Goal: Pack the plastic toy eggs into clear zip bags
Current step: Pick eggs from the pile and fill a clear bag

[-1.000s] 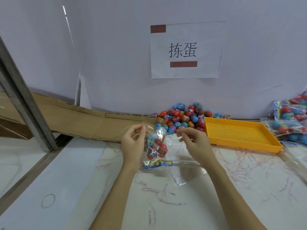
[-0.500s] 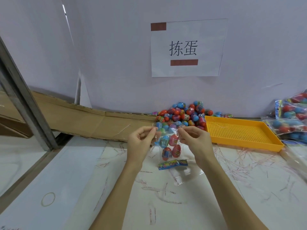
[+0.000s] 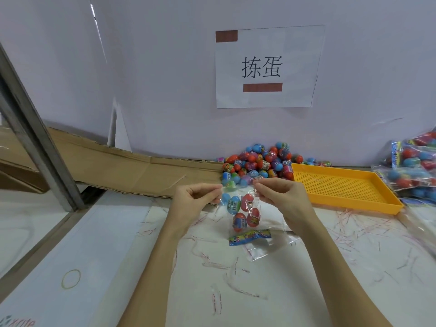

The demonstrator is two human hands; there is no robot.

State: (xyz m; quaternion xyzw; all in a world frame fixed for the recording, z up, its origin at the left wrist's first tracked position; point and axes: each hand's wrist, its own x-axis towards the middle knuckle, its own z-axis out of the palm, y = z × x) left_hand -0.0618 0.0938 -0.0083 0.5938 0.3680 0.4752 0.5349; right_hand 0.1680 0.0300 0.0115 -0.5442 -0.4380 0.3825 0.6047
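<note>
Left hand and right hand each pinch a top corner of the clear zip bag, held above the table. Bag holds red and blue toy eggs. Loose egg pile at 12 o'clock, yellow tray at 2 o'clock

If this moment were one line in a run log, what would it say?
step: closing bag | left hand: pinches bag top | right hand: pinches bag top | bag: hanging, eggs inside | tray: no eggs
</note>
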